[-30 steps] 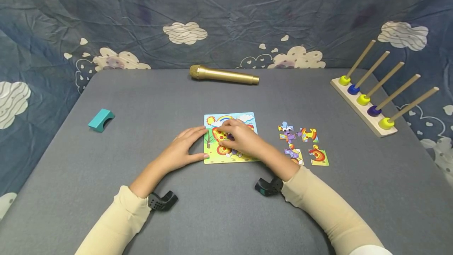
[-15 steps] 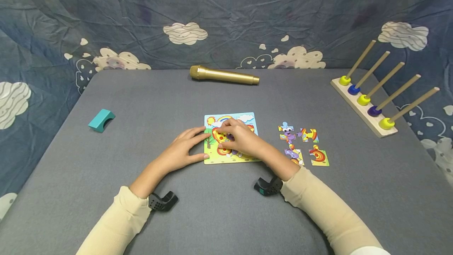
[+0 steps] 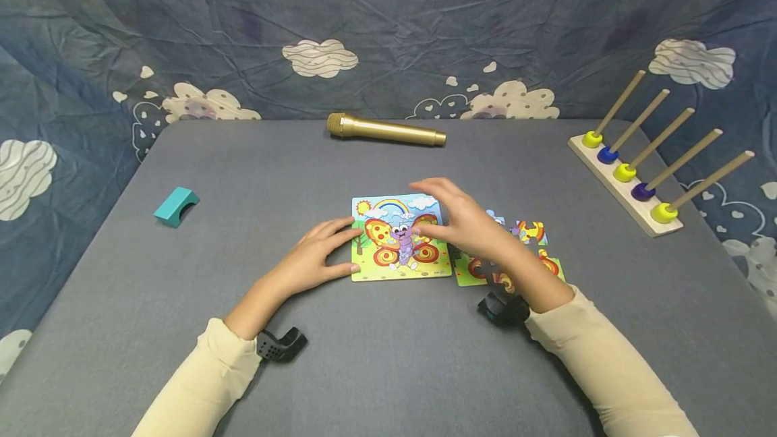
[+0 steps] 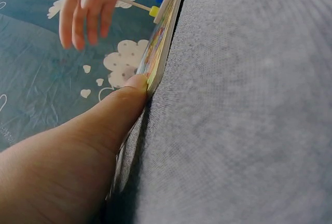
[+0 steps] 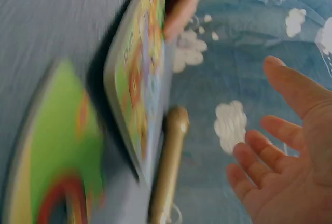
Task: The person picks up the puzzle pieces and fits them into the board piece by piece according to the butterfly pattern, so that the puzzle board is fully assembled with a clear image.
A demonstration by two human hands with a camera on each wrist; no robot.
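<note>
A butterfly picture puzzle board (image 3: 376,272) lies flat in the middle of the table. My left hand (image 3: 315,255) rests at its left edge, fingers relaxed. The left wrist view shows the left thumb (image 4: 116,107) touching the board's edge. Raised over the board's right side is my right hand (image 3: 464,221), with nothing in it. In the right wrist view its fingers (image 5: 259,149) are spread and loosely bent. Loose puzzle pieces (image 3: 531,231) lie right of the board, partly hidden by the right hand and forearm. One green piece (image 5: 57,130) appears blurred in the right wrist view.
A gold microphone (image 3: 388,131) lies near the back edge of the table. To the right stands a wooden rack (image 3: 652,224) with upright pegs and yellow and blue beads. A teal arch block (image 3: 176,206) sits at the left. Patterned cloth hangs behind the table.
My right hand has lifted off the board and moved right, so the whole butterfly picture shows and more of the loose pieces are covered. The left hand has stayed in place.
</note>
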